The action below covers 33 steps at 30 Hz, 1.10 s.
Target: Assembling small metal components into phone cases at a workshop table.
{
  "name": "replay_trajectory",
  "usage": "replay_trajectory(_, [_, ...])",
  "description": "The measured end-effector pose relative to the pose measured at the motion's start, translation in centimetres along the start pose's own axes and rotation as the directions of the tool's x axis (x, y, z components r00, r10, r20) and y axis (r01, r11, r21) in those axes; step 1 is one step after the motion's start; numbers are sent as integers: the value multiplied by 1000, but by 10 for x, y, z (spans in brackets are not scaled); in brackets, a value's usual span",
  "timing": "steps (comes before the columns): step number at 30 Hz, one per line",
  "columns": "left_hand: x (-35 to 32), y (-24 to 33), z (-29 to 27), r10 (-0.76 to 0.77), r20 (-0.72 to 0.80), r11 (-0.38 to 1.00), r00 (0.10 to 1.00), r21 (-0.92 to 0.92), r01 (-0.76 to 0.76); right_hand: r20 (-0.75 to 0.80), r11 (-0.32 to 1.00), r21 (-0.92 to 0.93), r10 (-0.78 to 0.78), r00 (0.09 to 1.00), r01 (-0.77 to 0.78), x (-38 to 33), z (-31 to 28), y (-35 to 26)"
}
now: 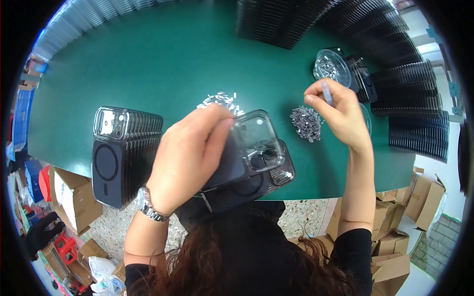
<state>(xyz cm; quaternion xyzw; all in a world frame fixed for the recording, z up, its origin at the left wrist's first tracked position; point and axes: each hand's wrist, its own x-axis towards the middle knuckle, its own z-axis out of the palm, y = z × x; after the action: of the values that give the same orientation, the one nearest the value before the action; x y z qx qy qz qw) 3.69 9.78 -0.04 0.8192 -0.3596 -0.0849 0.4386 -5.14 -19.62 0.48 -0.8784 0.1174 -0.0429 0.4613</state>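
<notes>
Phone case (259, 129), dark, clear-ended: tilted over second case (254, 187), left hand (185, 153) clamped on its side edge. Right hand (340, 111): thumb and forefinger close together near grey pieces (307, 126); cannot tell whether gripping.

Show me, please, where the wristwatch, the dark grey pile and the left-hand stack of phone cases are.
Wristwatch (151, 209), head view: its metal band.
Dark grey pile (306, 124), head view: its middle.
Stack of phone cases (133, 157), head view: the case edges.
</notes>
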Motion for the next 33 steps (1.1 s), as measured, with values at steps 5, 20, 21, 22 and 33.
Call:
replay_trajectory(5, [7, 10, -1, -11, 97, 999, 995, 34, 8, 135, 968, 242, -104, 985, 70, -9, 21, -59])
replay_trajectory(20, [7, 7, -3, -76, 113, 993, 991, 99, 65, 223, 926, -101, -336, 915, 364, 6, 65, -65])
replay_trajectory(21, [7, 7, -3, -78, 117, 993, 990, 96, 66, 237, 961, -102, -226, 945, 255, 5, 63, -70])
replay_trajectory(22, [8, 8, -4, -86, 128, 993, 988, 91, 74, 238, 963, -101, -222, 946, 251, 5, 61, -72])
replay_trajectory(33, [9, 6, -2, -6, 118, 988, 993, 156, -12, 300, 992, 21, -122, 946, 121, 4, 51, -73])
